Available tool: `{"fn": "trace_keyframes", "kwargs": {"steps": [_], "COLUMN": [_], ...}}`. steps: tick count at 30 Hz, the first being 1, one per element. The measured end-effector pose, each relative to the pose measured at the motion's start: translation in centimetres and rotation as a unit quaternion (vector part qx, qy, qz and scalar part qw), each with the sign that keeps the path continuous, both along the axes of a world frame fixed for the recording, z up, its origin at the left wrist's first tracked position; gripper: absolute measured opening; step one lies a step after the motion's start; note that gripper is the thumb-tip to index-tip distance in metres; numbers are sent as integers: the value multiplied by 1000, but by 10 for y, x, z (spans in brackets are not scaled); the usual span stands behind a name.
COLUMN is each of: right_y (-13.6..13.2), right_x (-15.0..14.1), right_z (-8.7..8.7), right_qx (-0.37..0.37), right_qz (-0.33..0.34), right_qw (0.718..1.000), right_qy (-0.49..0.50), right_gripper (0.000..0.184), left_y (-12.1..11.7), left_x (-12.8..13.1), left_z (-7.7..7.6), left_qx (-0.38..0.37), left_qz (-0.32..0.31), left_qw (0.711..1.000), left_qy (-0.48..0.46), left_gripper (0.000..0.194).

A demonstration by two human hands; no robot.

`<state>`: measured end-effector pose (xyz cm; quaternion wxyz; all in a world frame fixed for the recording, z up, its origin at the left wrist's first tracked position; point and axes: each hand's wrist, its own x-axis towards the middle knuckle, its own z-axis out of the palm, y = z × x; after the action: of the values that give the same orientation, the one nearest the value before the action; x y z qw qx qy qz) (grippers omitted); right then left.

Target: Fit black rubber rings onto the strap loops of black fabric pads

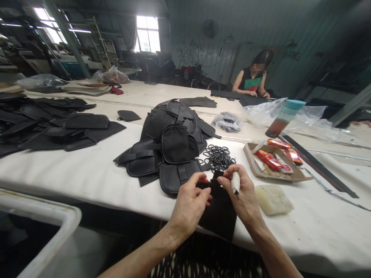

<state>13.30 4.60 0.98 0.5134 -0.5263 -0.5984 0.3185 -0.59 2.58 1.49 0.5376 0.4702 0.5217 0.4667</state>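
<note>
In the head view a flat black piece [222,212] with a narrow strap at its top hangs over the table edge between my hands. My left hand [189,202] is closed at its upper left edge, fingers curled and thumb bent in. My right hand [245,193] has its thumb against the strap, and its fingers are wrapped round a small tool with a white-wrapped handle [235,183]. A thin curved black ring seems to sit at the strap between my fingertips; its details are too small to tell. Just beyond lies a heap of black rings [218,156].
Stacked black pouches with straps [175,144] stand left of the rings, more black pieces [49,123] further left. Rightward are a cardboard tray [249,160] with red boxes, a pale yellowish block [274,199] and a teal-lidded bottle [285,117]. A person [252,81] works across the table.
</note>
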Motion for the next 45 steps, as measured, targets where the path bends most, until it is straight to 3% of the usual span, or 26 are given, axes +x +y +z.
{"fn": "trace_keyframes", "kwargs": {"steps": [2, 4, 6, 8, 11, 16, 20, 23, 24, 26, 28, 30, 34, 37, 42, 45], "right_y": [5, 9, 9, 4, -11, -36, -40, -42, -43, -47, -51, -54, -56, -55, -56, -58], "right_x": [2, 3, 1, -3, -7, -13, -19, -19, -18, -15, -14, -15, -19, -22, -22, -21], "right_z": [4, 8, 12, 13, 8, -2, -2, -7, -10, -18, -23, -25, -19, -17, -20, -21], "right_qx": [22, 45, 66, 85, 115, 203, 335, 378, 373, 318, 228, 141, 69, 42, -16, -33], "right_qz": [-2, -3, -3, 6, 60, 189, 204, 194, 191, 168, 111, 38, -38, -49, -65, -71], "right_qw": [1000, 999, 998, 996, 991, 951, 883, 865, 870, 909, 958, 986, 990, 991, 991, 990], "right_qy": [4, 4, -5, -19, -34, -134, -257, -268, -259, -211, -134, -82, -115, -120, -114, -115], "right_gripper": [15, 16, 16, 15, 15, 19, 23, 22, 21, 19, 16, 15, 11, 11, 11, 12], "left_y": [-3, -4, -1, 4, 9, 11, 11, 10, 9, 5, 0, -5, -11, -15, -24, -29], "left_x": [-5, -9, -11, -13, -15, -15, -8, -4, -3, -1, 1, 3, 8, 9, 12, 12], "left_z": [4, 5, 3, 1, 2, 4, -6, -13, -15, -16, -18, -19, -22, -23, -23, -24], "left_qx": [-19, -106, -241, -345, -371, -364, -339, -319, -311, -289, -251, -210, -176, -164, -176, -159], "left_qz": [-5, -72, -146, -168, -146, -68, -10, 0, 4, 9, 10, 12, 16, 4, 77, 55], "left_qw": [1000, 988, 942, 888, 858, 875, 902, 913, 916, 923, 932, 941, 947, 950, 941, 939], "left_qy": [-12, -84, -181, -254, -324, -313, -267, -255, -252, -254, -262, -266, -267, -267, -279, -299], "left_gripper": [11, 21, 33, 43, 45, 23, 16, 13, 13, 14, 16, 17, 18, 19, 28, 30]}}
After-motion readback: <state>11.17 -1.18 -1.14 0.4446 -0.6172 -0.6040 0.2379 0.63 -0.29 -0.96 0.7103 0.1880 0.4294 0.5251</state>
